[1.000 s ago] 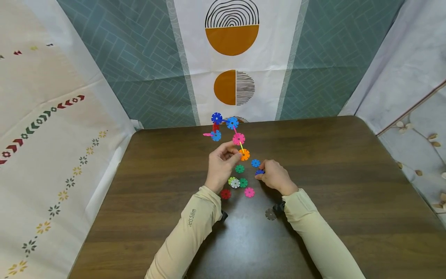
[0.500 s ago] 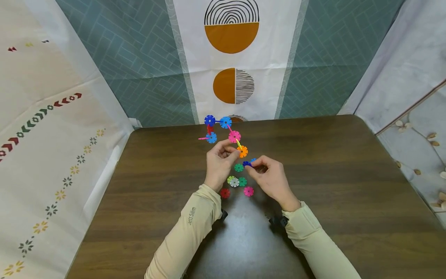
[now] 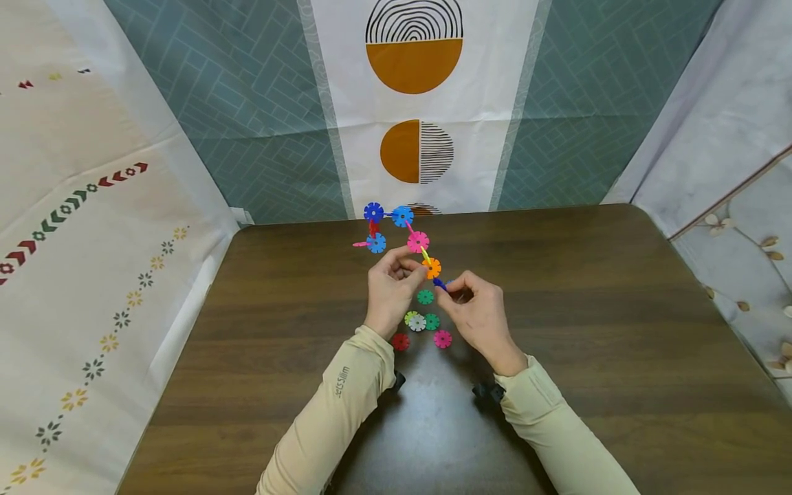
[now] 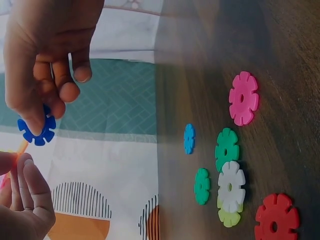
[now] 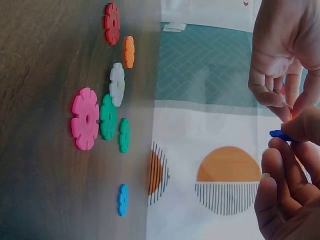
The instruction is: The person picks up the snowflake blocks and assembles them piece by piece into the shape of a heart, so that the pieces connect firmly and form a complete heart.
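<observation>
My left hand [image 3: 390, 292] pinches an orange notched plastic disc [image 3: 435, 267] at the near end of a linked chain. Up from it run a yellow disc seen edge-on, a pink disc [image 3: 418, 241], a light blue disc [image 3: 403, 216] and a dark blue disc [image 3: 373, 212], then red, light blue and pink ones. Between thumb and fingers, my right hand [image 3: 479, 313] holds another dark blue disc [image 4: 48, 133], tilted, its edge at the orange disc's lower rim. Fingers hide whether their slots are joined.
Loose discs lie on the wooden table [image 3: 247, 385] below the hands: two green [image 4: 202, 186], a white [image 4: 231, 187] overlapping a yellow-green, a red [image 3: 401, 342], a pink [image 3: 442, 339], a light blue [image 4: 189, 139] and an orange [image 5: 129, 52]. Curtains hang behind the table.
My right hand has brought the dark blue disc up and left from beside the loose light blue one to the orange disc, turning it edge-on. The left hand and chain shifted slightly left.
</observation>
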`<act>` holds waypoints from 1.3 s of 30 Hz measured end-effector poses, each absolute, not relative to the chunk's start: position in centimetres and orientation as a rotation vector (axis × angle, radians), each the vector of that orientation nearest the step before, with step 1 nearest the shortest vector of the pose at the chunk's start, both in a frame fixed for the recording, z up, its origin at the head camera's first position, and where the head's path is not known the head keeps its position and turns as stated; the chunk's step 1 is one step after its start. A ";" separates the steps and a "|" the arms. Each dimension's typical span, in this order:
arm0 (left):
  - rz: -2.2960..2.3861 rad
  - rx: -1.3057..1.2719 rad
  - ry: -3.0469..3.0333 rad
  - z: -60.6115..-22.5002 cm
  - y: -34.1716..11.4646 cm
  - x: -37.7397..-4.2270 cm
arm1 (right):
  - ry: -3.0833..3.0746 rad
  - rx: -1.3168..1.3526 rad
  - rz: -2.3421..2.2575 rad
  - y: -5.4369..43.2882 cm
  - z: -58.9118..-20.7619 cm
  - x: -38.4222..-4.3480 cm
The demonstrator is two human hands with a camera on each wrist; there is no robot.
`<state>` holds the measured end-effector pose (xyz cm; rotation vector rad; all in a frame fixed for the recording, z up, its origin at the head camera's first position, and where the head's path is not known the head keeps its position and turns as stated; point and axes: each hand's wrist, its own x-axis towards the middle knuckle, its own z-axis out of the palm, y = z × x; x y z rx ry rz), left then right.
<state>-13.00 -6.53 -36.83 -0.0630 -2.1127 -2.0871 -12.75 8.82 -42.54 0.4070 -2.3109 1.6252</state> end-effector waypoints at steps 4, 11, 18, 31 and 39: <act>-2.077 -0.051 -2.124 -36.8 -6.5 -13.0 | -2.317 0.413 1.580 8.6 -42.4 -12.7; -2.087 -0.056 -2.117 -36.7 -6.5 -13.0 | -2.318 0.412 1.534 8.5 -42.4 -12.7; -2.109 -0.050 -2.088 -36.6 -6.6 -12.9 | -2.310 0.407 1.528 8.3 -42.5 -12.6; -2.121 -0.046 -2.076 -36.7 -6.4 -12.9 | -2.266 0.413 1.529 8.2 -42.6 -12.7; -2.132 -0.024 -2.134 -39.0 -6.8 -14.1 | -2.222 0.528 1.430 8.6 -42.6 -13.0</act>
